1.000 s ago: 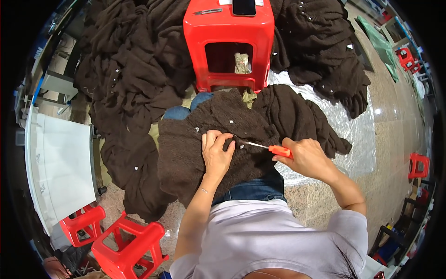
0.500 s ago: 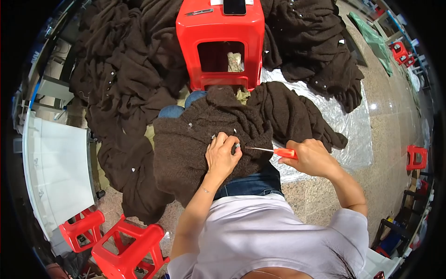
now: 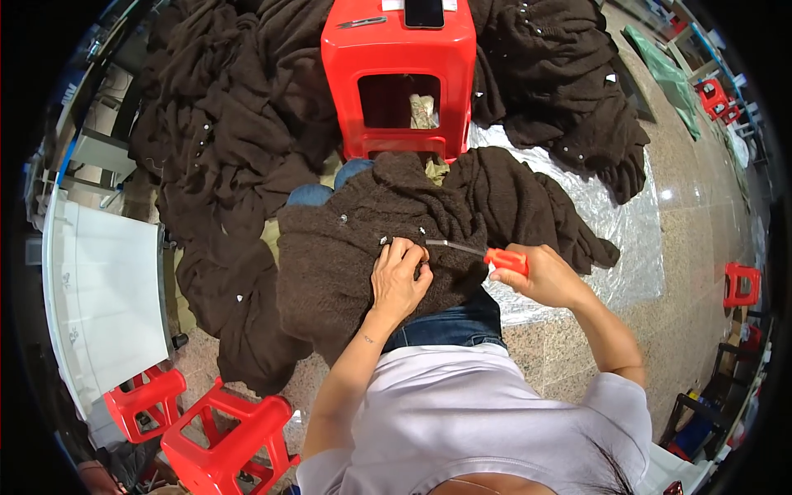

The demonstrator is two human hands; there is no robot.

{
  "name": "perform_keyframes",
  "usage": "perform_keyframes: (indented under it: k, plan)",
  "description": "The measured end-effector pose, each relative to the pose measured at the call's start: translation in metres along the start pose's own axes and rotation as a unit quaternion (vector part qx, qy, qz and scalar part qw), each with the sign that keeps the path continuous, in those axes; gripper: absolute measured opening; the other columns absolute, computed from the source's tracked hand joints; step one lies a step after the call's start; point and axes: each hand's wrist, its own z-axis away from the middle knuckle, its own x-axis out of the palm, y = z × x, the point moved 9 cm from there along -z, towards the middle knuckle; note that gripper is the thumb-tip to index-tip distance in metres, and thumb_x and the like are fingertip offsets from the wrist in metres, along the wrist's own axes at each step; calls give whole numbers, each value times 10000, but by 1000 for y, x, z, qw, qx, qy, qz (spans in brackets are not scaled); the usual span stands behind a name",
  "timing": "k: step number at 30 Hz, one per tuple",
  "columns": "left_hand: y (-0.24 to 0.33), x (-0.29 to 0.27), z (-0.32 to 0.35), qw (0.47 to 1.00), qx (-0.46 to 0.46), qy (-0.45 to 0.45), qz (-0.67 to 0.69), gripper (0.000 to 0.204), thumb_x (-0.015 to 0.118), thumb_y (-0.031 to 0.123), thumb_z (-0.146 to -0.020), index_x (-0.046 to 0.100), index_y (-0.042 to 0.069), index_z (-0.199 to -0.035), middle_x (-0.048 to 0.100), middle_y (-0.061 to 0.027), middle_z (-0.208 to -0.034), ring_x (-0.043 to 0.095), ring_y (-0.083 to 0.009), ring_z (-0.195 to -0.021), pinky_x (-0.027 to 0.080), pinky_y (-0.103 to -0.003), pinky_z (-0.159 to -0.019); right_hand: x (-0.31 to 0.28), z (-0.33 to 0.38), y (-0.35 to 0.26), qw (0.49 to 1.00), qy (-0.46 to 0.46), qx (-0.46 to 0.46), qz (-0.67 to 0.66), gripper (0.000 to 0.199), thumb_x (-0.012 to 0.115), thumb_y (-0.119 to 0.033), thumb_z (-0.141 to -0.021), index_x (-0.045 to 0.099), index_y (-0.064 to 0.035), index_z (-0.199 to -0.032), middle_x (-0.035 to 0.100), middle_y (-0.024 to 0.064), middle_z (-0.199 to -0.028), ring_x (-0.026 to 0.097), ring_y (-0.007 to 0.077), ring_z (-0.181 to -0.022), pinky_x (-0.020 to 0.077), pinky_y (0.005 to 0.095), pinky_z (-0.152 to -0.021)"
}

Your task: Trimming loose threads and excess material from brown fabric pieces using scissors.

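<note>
A dark brown knit garment (image 3: 330, 280) lies across my lap, with several small shiny ornaments on its front. My left hand (image 3: 400, 276) rests on it, thumb and fingers closed together on the knit beside the ornaments. Whether an ornament is also inside that pinch is hidden. My right hand (image 3: 540, 272) is wrapped round the orange handle of a screwdriver (image 3: 505, 261) with a thin metal shaft. Its shaft points left over the garment, the tip just above my left fingertips and close to one ornament (image 3: 422, 231).
Ahead stands a red plastic stool (image 3: 400, 54) carrying a phone (image 3: 423, 12) and small thread snips (image 3: 363, 22). Heaps of brown knit garments (image 3: 239, 107) lie on both sides, partly on clear plastic sheeting (image 3: 635, 247). More red stools (image 3: 227, 437) stand at lower left, near a white panel (image 3: 107, 297).
The screwdriver's tip has shifted up and slightly left, past my left fingertips. My left fingers have curled in more, and the ornament seen by the thumb is now covered.
</note>
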Motion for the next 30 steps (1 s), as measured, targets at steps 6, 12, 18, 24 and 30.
perform_keyframes:
  k: [6,12,18,24,30]
  plan:
    - [60,-17,-38,996,79,33,-28,385,824,299,-726,666,96,-1013,564,-118,-1231,568,-312,-1069,432,-425,-878,-9,-35,92,960,278,-20,-15,308,698,-273,-920,640,-42,-1116,648,101,-969,623,210,-843,505,368,-761]
    - [24,39,-126,969,102,-103,-200,677,828,186,-702,581,196,-1332,433,-135,-1504,326,-341,-1440,161,-645,-1179,39,-60,132,914,308,110,-241,458,671,-481,-936,661,-77,-1149,565,0,-700,551,101,-599,457,297,-522]
    - [-16,20,-174,979,72,-166,-96,304,672,130,-784,661,199,-1080,710,-173,-842,680,-397,-912,504,-534,-891,53,-80,94,929,297,94,-199,510,863,-292,-684,647,-26,-1061,593,56,-799,567,143,-773,486,315,-742]
    - [5,-166,-186,965,220,117,-75,359,564,-72,-695,658,127,-979,675,-121,-889,679,-345,-837,533,-426,-693,-21,-86,70,887,380,-19,-260,338,687,17,-723,655,-21,-1057,604,-16,-846,552,81,-790,475,257,-741]
    - [52,-341,-166,894,284,311,-155,394,546,-123,-663,713,62,-968,632,-97,-874,615,-287,-840,496,-324,-753,-126,-10,-108,840,450,-251,-169,376,647,50,-814,617,-11,-1185,656,29,-972,595,104,-848,485,243,-801]
